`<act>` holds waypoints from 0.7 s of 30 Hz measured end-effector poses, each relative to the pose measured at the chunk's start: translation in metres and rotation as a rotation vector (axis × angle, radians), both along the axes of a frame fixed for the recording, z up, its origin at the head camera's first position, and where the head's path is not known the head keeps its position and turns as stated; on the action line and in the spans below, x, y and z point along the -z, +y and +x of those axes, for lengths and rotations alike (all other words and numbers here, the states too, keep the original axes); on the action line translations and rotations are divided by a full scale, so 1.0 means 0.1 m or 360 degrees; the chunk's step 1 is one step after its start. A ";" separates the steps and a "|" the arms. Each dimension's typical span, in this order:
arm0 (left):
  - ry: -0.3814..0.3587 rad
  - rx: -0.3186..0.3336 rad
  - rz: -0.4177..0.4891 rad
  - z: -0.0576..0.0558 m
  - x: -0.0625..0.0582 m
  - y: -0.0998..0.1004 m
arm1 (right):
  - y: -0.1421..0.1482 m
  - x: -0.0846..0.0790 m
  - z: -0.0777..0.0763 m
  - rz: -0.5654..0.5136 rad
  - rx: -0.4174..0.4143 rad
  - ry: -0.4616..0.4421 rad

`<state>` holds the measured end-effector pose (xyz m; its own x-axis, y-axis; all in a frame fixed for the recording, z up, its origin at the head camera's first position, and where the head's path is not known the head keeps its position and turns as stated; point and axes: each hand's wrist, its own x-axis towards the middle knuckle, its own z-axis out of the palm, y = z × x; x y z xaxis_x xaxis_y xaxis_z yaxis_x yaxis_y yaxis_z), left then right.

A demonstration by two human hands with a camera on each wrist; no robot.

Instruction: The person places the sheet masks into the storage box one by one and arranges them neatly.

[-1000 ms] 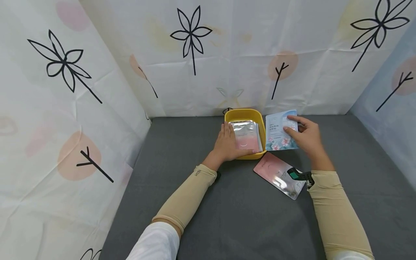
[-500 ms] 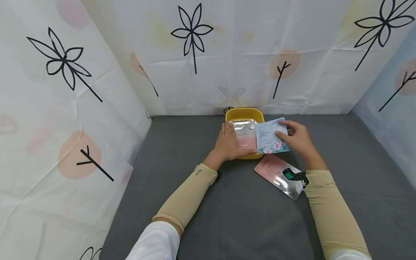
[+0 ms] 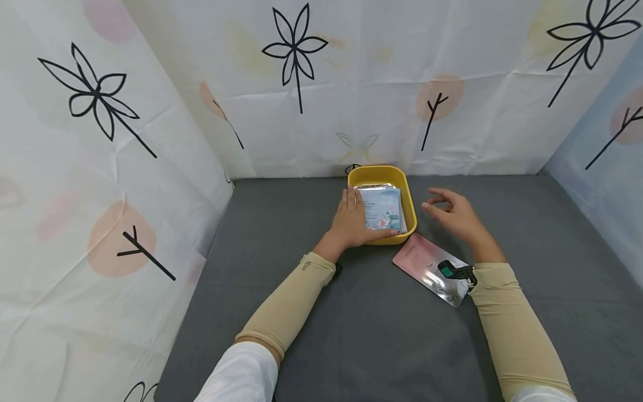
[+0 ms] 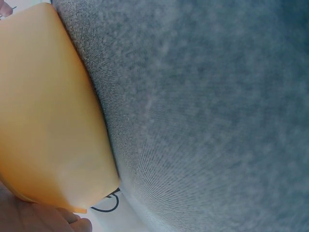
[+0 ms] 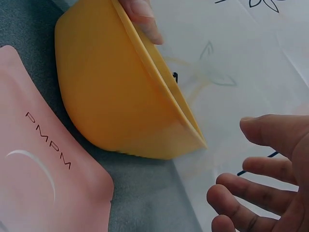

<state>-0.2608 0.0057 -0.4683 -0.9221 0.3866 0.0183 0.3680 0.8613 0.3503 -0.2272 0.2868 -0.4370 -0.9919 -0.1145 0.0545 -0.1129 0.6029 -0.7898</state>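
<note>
The yellow basin (image 3: 411, 215) stands near the back of the table, holding a stack of flat sheet mask packets. On top lies a blue floral mask packet (image 3: 384, 207). My left hand (image 3: 349, 220) lies across the basin's left side, fingers extended along the stack and thumb over the front rim. To the right of the basin, my right hand (image 3: 454, 218) hovers with nothing in it, fingers loosely bent and thumb apart from them in the right wrist view. A pink and silver mask packet (image 3: 424, 265) lies on the table in front, partly under the right wrist strap.
A dark grey cloth covers the table (image 3: 361, 324). White patterned fabric (image 3: 372, 100) hangs close behind the basin and along both sides. A black wrist strap (image 3: 457, 272) sits on the right forearm.
My right hand has carried the blue packet left onto the pink one in the basin and let go of it. The left hand has stayed in place.
</note>
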 end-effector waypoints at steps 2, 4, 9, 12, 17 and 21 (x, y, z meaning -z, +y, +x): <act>-0.0004 -0.0003 0.0012 0.00 0.00 0.00 | 0.01 0.01 0.01 0.0024 0.0001 -0.0002; -0.0016 -0.0002 0.0013 0.01 0.00 -0.01 | 0.03 0.02 0.03 0.0049 -0.0007 0.0000; -0.0020 0.0006 0.0012 0.00 0.00 -0.01 | 0.10 0.04 0.10 0.0109 -0.0046 0.0011; -0.0007 0.0011 0.0019 0.00 0.01 -0.01 | 0.16 0.06 0.15 0.0169 -0.0070 0.0003; -0.0001 0.0011 0.0023 -0.02 0.03 -0.02 | 0.25 0.11 0.24 0.0247 -0.0114 -0.0038; -0.0013 0.0009 0.0050 -0.03 0.04 -0.03 | 0.31 0.17 0.32 0.0314 -0.0147 -0.0078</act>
